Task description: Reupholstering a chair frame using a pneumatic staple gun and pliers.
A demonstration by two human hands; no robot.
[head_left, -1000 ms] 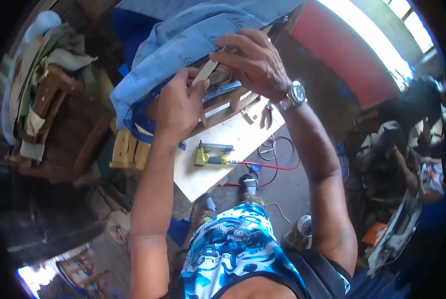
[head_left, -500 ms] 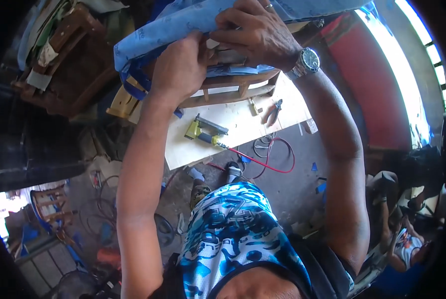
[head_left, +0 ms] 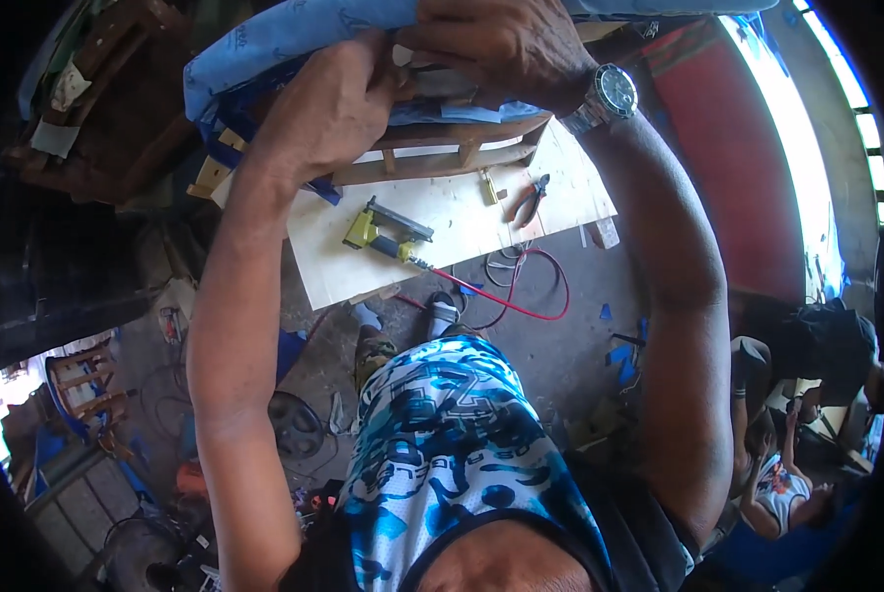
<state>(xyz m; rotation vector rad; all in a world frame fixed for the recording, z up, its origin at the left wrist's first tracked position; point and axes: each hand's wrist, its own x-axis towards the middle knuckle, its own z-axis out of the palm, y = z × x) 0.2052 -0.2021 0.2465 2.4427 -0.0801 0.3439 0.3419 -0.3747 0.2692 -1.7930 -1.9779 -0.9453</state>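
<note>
Blue printed covering point(head_left: 264, 44), perhaps fabric or thin sheeting, lies over a slatted wooden frame point(head_left: 432, 164) at the top of the view. My left hand point(head_left: 338, 109) is closed at its near edge, fingers curled and pressed against the covering. Close beside it my right hand point(head_left: 511, 49), with a watch on the wrist, bends its fingers over the same edge and pinches there. The fingertips are partly hidden. On a pale board point(head_left: 313, 261) below the frame lie a yellow-green and black staple gun point(head_left: 387, 232), cutting pliers point(head_left: 530, 200) and a small brass-coloured piece point(head_left: 490, 185).
A red air hose point(head_left: 491, 304) runs from the staple gun and loops over the floor. At right leans a large red panel point(head_left: 713, 148). Another person point(head_left: 777, 483) sits at the lower right. Wooden chair frames point(head_left: 86, 380) stand at left, and blue scraps point(head_left: 621, 360) litter the floor.
The whole view has shifted slightly, with the board and staple gun now further left and higher. My left forearm has swung outward to the left. Both hands stay at the covering's edge.
</note>
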